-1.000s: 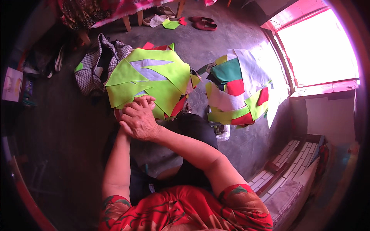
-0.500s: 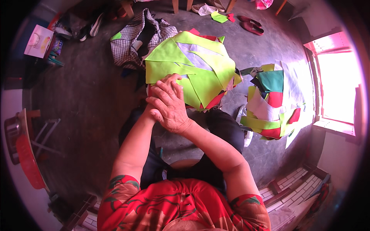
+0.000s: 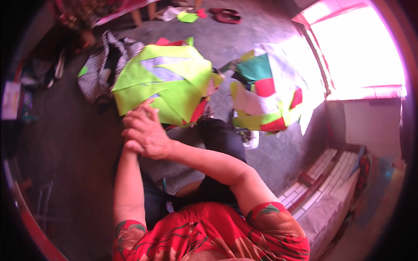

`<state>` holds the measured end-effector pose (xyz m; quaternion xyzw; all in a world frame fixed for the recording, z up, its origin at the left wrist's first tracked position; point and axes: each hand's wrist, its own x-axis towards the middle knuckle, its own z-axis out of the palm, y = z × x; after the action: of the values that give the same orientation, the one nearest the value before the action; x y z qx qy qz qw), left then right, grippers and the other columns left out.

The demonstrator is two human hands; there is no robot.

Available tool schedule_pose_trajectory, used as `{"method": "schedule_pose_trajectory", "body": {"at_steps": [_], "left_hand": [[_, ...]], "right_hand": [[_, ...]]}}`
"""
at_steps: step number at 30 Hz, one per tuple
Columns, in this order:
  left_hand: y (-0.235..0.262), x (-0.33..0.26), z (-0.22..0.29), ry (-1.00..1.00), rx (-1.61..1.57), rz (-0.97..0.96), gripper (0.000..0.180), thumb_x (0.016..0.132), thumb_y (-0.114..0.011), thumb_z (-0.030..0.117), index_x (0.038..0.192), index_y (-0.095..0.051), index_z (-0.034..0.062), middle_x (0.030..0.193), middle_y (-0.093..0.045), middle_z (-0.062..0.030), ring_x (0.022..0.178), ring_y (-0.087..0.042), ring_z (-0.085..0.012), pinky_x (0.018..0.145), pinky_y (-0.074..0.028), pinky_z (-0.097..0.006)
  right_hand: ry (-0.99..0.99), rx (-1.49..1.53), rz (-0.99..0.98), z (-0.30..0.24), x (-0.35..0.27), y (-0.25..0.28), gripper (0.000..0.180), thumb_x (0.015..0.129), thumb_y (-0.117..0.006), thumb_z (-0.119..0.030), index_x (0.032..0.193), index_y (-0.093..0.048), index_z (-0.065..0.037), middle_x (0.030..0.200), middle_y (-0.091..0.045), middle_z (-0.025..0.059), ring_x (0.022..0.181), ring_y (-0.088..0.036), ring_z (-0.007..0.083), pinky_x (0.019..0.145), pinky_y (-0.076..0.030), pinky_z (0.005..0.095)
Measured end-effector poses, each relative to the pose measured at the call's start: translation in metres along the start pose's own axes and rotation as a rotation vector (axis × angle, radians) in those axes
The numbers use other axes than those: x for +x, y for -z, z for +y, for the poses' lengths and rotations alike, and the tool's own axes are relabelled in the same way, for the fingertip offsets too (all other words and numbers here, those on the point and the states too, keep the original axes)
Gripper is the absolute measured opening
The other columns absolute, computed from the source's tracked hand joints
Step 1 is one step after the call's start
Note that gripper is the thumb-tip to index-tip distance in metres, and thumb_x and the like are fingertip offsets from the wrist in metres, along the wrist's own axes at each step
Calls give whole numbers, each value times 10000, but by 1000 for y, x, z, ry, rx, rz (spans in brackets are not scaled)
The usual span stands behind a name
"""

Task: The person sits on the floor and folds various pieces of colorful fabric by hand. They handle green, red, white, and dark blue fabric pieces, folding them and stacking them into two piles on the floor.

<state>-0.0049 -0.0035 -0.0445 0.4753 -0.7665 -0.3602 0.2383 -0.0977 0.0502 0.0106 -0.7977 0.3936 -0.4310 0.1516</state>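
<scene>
My right hand [image 3: 150, 135] lies over my left hand at the near left edge of a bundle of bright yellow-green cloth pieces [image 3: 183, 93]. Its fingers are folded over my left hand, which is mostly hidden beneath, with only fingertips [image 3: 148, 103] showing at the far side. Both hands rest against the bundle's near left corner, in front of my knees. The bundle is rounded, with pale lilac cloth in the gaps on top and red scraps at its edges. Right of it sits a second bundle [image 3: 257, 117] of green, red, white and yellow-green cloth.
A checked cloth [image 3: 93, 80] lies on the floor left of the bundle. Dark red shoes [image 3: 227, 18] and loose scraps [image 3: 187, 16] are at the far side. A bright window [image 3: 357, 48] is at the right, and a slatted bench [image 3: 320, 178] stands near right.
The view has swung to the right, so the bundles and my hands appear further left. My hands stay clasped, right over left, at the bundle's edge.
</scene>
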Motion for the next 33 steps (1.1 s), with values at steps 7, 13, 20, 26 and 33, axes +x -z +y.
{"method": "schedule_pose_trajectory", "body": {"at_steps": [7,13,20,26,33], "left_hand": [[1,7,4,8,30,-39,201,860,-559,162,1020,-591,44,751,-614,-92,740,-619,-212,644,-473,-336],[5,6,4,4,42,-42,206,858,-561,157,1028,-591,44,750,-613,-88,739,-618,-206,643,-473,-334],[8,1,2,1,39,-19,213,857,-565,151,1038,-591,43,749,-611,-83,736,-617,-200,642,-472,-332],[11,-10,7,-5,31,-9,219,855,-567,146,1047,-591,42,748,-610,-79,735,-617,-194,641,-472,-330],[13,-22,4,12,10,3,227,853,-570,140,1057,-590,42,747,-609,-74,733,-616,-188,639,-472,-327]], "right_hand": [[-31,-8,5,-2,-2,3,503,863,-427,-556,931,-592,-85,1112,-521,142,1154,-444,326,1000,-193,575],[-29,-2,4,-3,-1,4,509,859,-431,-564,932,-592,-87,1120,-515,140,1159,-436,327,1001,-187,573],[-25,-50,-22,0,-2,-1,457,834,-484,-523,929,-602,-92,1106,-532,124,1146,-451,323,1000,-193,546],[-51,-44,-61,-5,4,3,458,843,-478,-523,936,-611,-94,1117,-529,121,1142,-449,317,1001,-199,507],[-44,-46,-106,-10,5,-2,464,856,-458,-521,972,-615,-100,1129,-525,120,1158,-448,311,1018,-176,505]]}}
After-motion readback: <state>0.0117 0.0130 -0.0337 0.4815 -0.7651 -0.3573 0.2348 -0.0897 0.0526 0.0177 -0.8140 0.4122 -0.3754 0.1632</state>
